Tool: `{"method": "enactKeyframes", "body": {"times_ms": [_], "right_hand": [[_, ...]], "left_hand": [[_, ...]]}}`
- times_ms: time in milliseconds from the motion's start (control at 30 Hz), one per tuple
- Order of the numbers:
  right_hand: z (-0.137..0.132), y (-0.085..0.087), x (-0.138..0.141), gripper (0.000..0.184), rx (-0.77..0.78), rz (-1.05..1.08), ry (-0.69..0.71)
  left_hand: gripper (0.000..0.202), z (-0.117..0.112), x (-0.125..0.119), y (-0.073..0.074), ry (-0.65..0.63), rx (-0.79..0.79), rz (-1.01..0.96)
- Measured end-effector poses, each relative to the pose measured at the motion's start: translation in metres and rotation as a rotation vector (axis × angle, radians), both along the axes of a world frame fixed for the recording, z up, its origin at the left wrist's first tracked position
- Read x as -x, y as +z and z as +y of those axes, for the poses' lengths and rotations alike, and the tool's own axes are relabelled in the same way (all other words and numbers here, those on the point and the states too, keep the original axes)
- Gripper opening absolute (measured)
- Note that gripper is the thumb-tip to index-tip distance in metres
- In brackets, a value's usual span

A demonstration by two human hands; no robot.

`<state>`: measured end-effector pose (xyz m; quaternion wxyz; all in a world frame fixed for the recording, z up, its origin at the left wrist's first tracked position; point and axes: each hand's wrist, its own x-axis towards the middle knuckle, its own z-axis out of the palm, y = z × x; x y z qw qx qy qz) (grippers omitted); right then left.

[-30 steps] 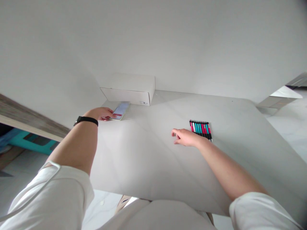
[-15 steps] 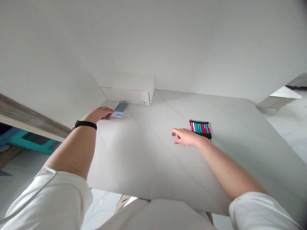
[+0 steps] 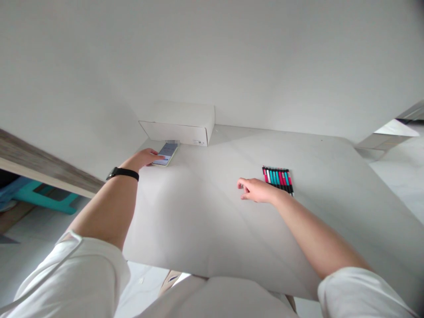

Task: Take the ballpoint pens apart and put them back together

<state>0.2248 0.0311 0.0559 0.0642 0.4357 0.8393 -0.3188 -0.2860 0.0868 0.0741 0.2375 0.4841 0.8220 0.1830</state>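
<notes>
A smartphone (image 3: 168, 151) with a lit screen lies on the white table, close in front of a white box. My left hand (image 3: 147, 157) is at the phone's left edge, its thumb reaching over the lower part of the screen; the other fingers are bent beside the edge, apart from the thumb. My right hand (image 3: 253, 189) rests over the table with loosely curled fingers, thumb and forefinger apart and nothing between them. Just behind its wrist is a row of several pens (image 3: 280, 177) in red, teal, white and black, their near ends partly covered by the hand.
The white box (image 3: 175, 131) stands at the back left against the wall (image 3: 251, 57). The table (image 3: 205, 212) reaches from my lap to the wall. A teal plastic stool (image 3: 49, 198) is on the floor at the left.
My left thumb has moved right, from the phone's edge onto the lower screen. My right hand, the pens and the box have stayed put; the view has shifted very slightly.
</notes>
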Motion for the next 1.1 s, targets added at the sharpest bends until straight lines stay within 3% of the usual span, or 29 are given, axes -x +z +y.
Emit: {"method": "enactKeyframes", "body": {"times_ms": [133,400,633,800,1100], "right_hand": [[0.001,-0.002,-0.001,0.035,-0.005,0.02,0.008],[0.002,-0.006,-0.001,0.036,0.024,0.035,0.001],[-0.003,-0.007,0.002,0.036,0.027,0.024,-0.011],[-0.005,-0.01,0.005,0.037,0.002,0.037,0.002],[-0.002,-0.011,0.004,0.037,0.005,0.029,0.0]], "left_hand": [[0.068,0.002,0.002,0.001,0.012,0.086,0.009],[0.103,0.011,-0.011,-0.009,0.006,0.023,0.213],[0.122,0.036,0.002,-0.037,-0.084,0.071,0.414],[0.118,0.041,0.007,-0.049,-0.084,0.073,0.475],[0.109,0.026,-0.008,-0.039,-0.111,0.093,0.536]]}}
